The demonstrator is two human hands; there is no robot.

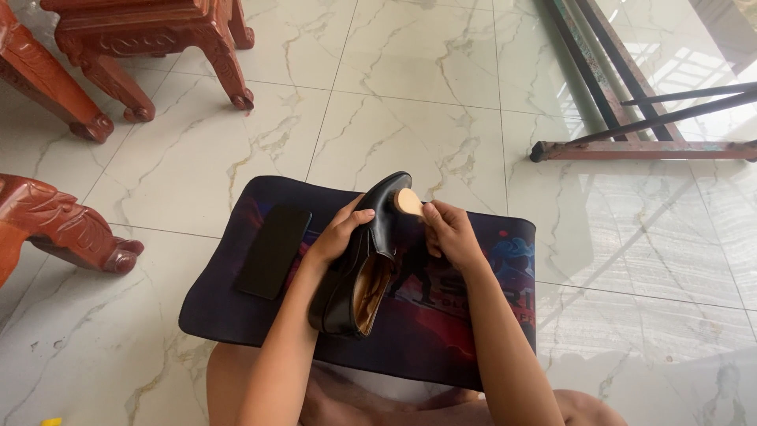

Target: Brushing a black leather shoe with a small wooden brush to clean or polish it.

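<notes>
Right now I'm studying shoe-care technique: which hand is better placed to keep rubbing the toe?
Probably the right hand: it holds the round tan applicator against the toe of the black shoe. The left hand grips the shoe's side, steadying it.

**Living room of a home, seen from the floor**

Glossy white marble-look floor tiles with grey and gold veining, laid wide. Carved reddish-brown wooden furniture legs along the left, ornate and polished. Rusty metal frame of a sliding glass door at upper right, daylight reflected across the tiles. Dark printed fabric mat spread on the floor.
</notes>
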